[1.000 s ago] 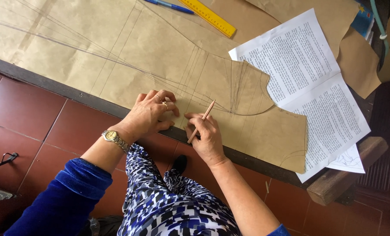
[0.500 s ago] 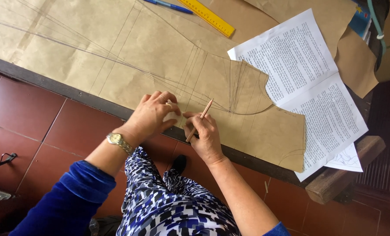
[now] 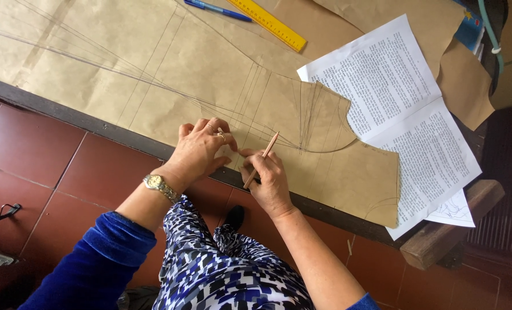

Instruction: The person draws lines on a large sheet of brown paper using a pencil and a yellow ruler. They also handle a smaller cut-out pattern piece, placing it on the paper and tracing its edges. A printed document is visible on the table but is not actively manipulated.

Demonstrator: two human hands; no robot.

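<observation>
The brown pattern paper (image 3: 210,63) lay flat on the table, its near edge running along the dark table edge (image 3: 66,112). It looked thin, light and easily creased, likely to slide unless pinned, so pressing it flat close to the marking spot seemed the safest hold. Fine pencil lines fanned across it, and a curved cut-out edge showed at its right end. Your left hand (image 3: 201,150) pressed down on it with fingers spread, grasping nothing. Your right hand (image 3: 269,182) was closed around a wooden pencil (image 3: 261,159), tip on the paper. Beyond lay an open printed booklet (image 3: 408,115), a yellow ruler (image 3: 270,23) and a blue pen (image 3: 217,9).
</observation>
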